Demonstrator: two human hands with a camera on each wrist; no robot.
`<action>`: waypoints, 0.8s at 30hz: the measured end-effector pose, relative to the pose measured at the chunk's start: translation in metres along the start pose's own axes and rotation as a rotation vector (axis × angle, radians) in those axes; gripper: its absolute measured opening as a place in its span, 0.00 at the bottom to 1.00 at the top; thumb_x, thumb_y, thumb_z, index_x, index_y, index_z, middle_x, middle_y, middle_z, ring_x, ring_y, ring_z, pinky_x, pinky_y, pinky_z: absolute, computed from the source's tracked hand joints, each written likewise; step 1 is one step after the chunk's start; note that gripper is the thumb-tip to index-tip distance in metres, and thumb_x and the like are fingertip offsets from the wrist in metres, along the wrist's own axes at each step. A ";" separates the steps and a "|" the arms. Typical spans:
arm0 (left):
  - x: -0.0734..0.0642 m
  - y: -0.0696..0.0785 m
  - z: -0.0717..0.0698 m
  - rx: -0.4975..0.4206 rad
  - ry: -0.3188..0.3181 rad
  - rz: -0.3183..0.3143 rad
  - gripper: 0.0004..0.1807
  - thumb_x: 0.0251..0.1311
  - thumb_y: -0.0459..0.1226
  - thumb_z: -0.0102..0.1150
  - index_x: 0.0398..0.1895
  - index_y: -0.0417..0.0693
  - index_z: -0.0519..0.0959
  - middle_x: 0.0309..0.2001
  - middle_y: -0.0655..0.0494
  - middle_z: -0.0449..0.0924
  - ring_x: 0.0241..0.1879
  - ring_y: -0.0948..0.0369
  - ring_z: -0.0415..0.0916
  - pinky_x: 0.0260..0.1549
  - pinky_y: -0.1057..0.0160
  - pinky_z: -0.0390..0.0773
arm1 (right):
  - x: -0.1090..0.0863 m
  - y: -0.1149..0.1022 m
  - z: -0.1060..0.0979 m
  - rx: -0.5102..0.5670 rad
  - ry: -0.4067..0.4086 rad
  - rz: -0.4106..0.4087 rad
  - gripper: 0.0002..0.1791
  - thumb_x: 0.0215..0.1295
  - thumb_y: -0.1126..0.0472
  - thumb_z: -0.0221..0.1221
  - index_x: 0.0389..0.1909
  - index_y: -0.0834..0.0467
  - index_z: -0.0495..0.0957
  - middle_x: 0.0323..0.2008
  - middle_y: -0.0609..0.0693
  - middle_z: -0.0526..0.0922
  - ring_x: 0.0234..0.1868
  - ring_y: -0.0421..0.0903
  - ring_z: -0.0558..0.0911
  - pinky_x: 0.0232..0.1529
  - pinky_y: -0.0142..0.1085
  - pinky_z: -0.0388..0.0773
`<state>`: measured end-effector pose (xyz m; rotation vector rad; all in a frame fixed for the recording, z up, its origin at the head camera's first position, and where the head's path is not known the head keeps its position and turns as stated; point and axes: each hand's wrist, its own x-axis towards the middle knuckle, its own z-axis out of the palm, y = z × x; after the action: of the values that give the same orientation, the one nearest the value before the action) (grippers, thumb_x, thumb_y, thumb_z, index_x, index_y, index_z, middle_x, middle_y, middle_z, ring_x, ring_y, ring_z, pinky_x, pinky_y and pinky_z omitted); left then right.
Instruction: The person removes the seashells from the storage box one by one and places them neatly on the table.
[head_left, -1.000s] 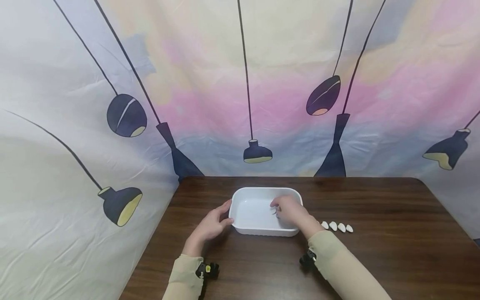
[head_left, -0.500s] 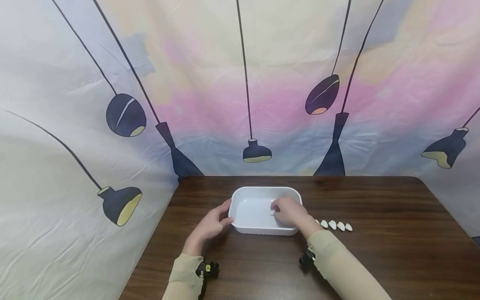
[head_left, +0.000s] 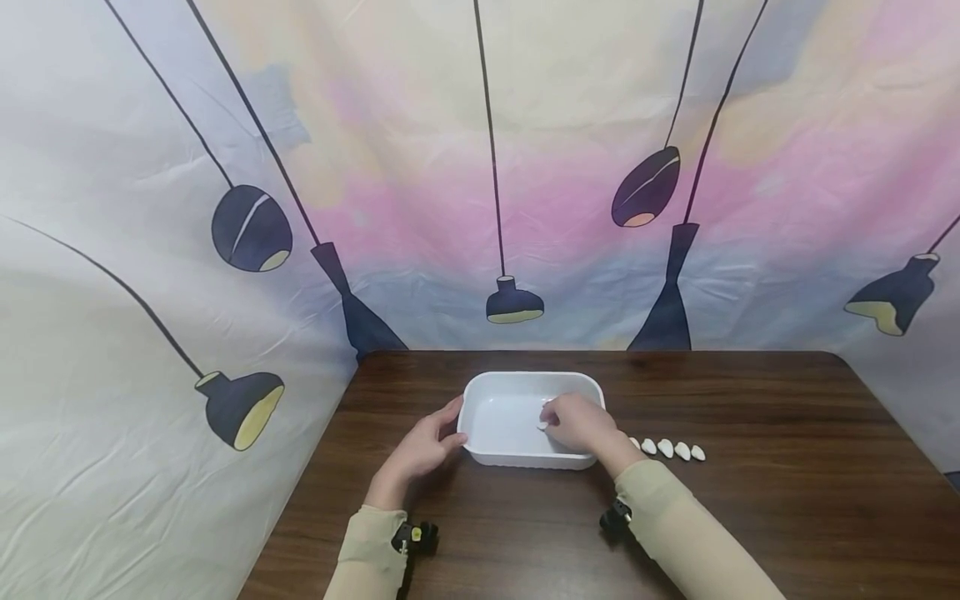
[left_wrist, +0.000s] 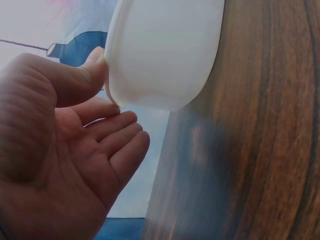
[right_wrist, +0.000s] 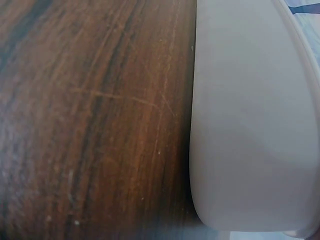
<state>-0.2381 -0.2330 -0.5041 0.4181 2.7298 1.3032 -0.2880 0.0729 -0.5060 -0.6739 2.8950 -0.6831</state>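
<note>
A white rectangular dish (head_left: 498,417) sits near the table's far side. My left hand (head_left: 420,450) holds its left end, the thumb and index fingertip against the rim; the other fingers stay off it in the left wrist view. Inside the dish's right half, my right hand (head_left: 581,421) has its fingers bent down and pinches a small white pebble-like piece (head_left: 542,426), mostly hidden by the fingers. Whether the piece touches the dish floor I cannot tell. The right wrist view catches only the dish's outer wall (right_wrist: 250,125), not the hand.
Several white pebble-like pieces (head_left: 666,448) lie in a row on the dark wooden table (head_left: 780,500), right of the dish; my right wrist partly covers the leftmost. Behind the table hangs a cloth (head_left: 570,250) printed with lamps.
The right fingers have shifted slightly within the dish, and the white piece shows a little further left at the fingertips. My left hand keeps its place on the dish.
</note>
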 end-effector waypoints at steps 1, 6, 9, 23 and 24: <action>0.000 0.000 0.000 0.000 0.000 -0.001 0.37 0.74 0.32 0.62 0.83 0.38 0.61 0.82 0.43 0.60 0.81 0.45 0.58 0.78 0.42 0.58 | 0.000 0.000 0.000 0.001 0.002 -0.007 0.10 0.67 0.63 0.70 0.48 0.55 0.92 0.47 0.49 0.92 0.54 0.50 0.87 0.61 0.49 0.82; -0.001 0.001 0.000 0.003 0.002 -0.013 0.37 0.74 0.33 0.62 0.83 0.39 0.61 0.82 0.44 0.60 0.81 0.45 0.58 0.78 0.42 0.58 | 0.000 0.000 0.001 0.004 0.008 -0.035 0.09 0.67 0.63 0.70 0.46 0.54 0.93 0.46 0.47 0.92 0.52 0.49 0.87 0.61 0.48 0.82; -0.001 0.001 0.000 0.003 0.000 -0.017 0.37 0.74 0.33 0.62 0.83 0.39 0.61 0.82 0.44 0.60 0.81 0.46 0.58 0.78 0.43 0.58 | -0.001 0.000 0.000 0.010 0.010 -0.050 0.08 0.67 0.63 0.70 0.44 0.53 0.93 0.45 0.47 0.92 0.51 0.49 0.87 0.61 0.48 0.82; 0.000 0.001 0.000 -0.011 -0.002 -0.012 0.37 0.75 0.33 0.62 0.83 0.39 0.61 0.82 0.43 0.59 0.81 0.45 0.57 0.78 0.42 0.59 | -0.002 0.000 0.001 0.063 0.013 -0.073 0.10 0.65 0.66 0.69 0.43 0.51 0.93 0.39 0.41 0.91 0.44 0.42 0.86 0.53 0.44 0.84; 0.001 0.001 0.000 -0.012 -0.001 -0.010 0.37 0.75 0.33 0.62 0.83 0.39 0.61 0.82 0.43 0.59 0.81 0.44 0.57 0.78 0.42 0.58 | -0.002 0.000 0.001 0.072 0.014 -0.073 0.10 0.65 0.66 0.69 0.43 0.51 0.92 0.38 0.41 0.91 0.43 0.41 0.86 0.52 0.44 0.84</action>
<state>-0.2385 -0.2322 -0.5038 0.4036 2.7182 1.3168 -0.2864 0.0732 -0.5064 -0.7715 2.8549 -0.7991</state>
